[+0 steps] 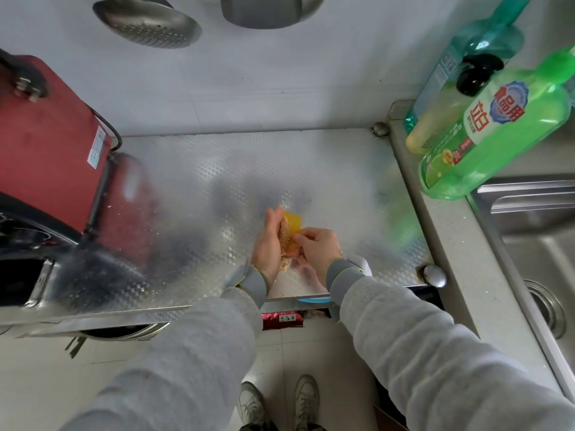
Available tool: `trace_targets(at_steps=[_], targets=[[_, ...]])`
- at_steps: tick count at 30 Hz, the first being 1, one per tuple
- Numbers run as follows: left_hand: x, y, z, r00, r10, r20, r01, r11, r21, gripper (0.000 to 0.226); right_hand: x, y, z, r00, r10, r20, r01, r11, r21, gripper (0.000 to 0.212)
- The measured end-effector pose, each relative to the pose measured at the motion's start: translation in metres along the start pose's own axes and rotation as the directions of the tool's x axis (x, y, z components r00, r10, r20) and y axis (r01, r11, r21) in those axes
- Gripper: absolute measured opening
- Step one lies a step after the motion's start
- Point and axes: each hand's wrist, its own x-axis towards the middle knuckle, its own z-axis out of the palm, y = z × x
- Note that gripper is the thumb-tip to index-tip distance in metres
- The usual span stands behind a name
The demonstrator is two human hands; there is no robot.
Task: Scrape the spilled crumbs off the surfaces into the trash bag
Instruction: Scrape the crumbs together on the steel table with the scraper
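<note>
Red appliance [46,150] at far left on the tabletop, w/ white label on its side & black cord running behind it. On the wall above: perforated steel strainer [149,24] & a grey metal pot [264,10], cut off by top edge. Right side, on the stone ledge [441,213]: green dish-soap bottle [497,132] w/ red/white label, teal bottle [466,57] just behind it, black pump cap [477,73] between them. Steel sink [535,237] at far right, drain [547,309] partly seen. Two round metal knobs at the ledge's corners, one [381,129] at back, one [432,275] near front. Below: pale tile floor [46,368], two white sneakers [280,405], red packet [281,318] under the front edge.
</note>
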Motion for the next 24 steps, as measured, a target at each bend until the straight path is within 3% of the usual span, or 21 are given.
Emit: trace_targets(at_steps=[2, 7, 14, 24], targets=[[0.004, 0.003, -0.004, 0.999, 0.034, 0.002, -0.033, 0.99, -0.137, 0.061, -0.003, -0.003, -0.002, 1.0, -0.007, -0.006, 0.008, 0.999, 0.035, 0.015], [0.0, 0.023, -0.014, 0.997, 0.019, -0.069, -0.042, 0.935, -0.351, 0.064, -0.009, -0.018, 0.0, 0.998, -0.061, -0.008, 0.061, 0.996, 0.059, 0.017], [-0.019, 0.039, -0.056, 0.982, -0.085, -0.17, -0.056, 0.727, -0.685, 0.063, -0.02, -0.034, 0.033, 0.987, -0.127, 0.097, 0.129, 0.991, -0.022, 0.028], [-0.108, 0.013, -0.178, 0.892, -0.104, -0.44, -0.334, 0.505, -0.796, 0.057, -0.089, -0.026, 0.154, 0.901, -0.179, 0.395, 0.282, 0.934, -0.219, 0.033]])
